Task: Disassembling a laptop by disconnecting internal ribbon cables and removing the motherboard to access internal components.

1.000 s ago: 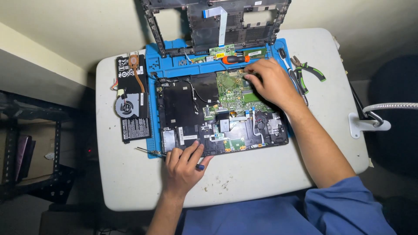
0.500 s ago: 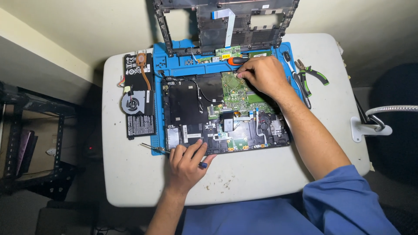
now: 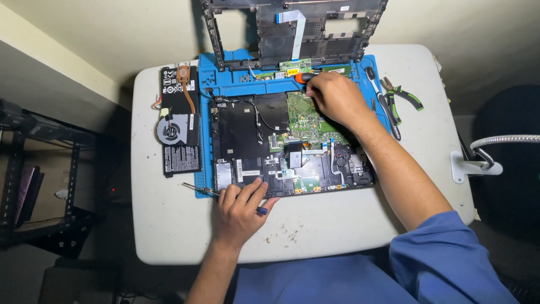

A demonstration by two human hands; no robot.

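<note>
An opened black laptop base [image 3: 264,141] with a green circuit board [image 3: 304,115] lies on a blue work mat [image 3: 236,79]. My right hand [image 3: 337,98] rests over the board's far right corner, closed on an orange-handled screwdriver [image 3: 304,77] whose handle sticks out to the left. My left hand [image 3: 242,211] presses on the laptop's near edge, fingers spread, lying over a thin blue-handled screwdriver [image 3: 199,190] on the table.
A detached black laptop cover [image 3: 292,28] leans at the back of the white table [image 3: 337,225]. A black battery [image 3: 179,155] with a fan and copper heat pipe [image 3: 169,128] lies left. Green-handled pliers [image 3: 402,95] lie right, a white lamp clamp [image 3: 472,166] at the edge.
The view has shifted slightly; my right hand stays at the board's far corner with the orange screwdriver handle now showing. My left hand has kept its place.
</note>
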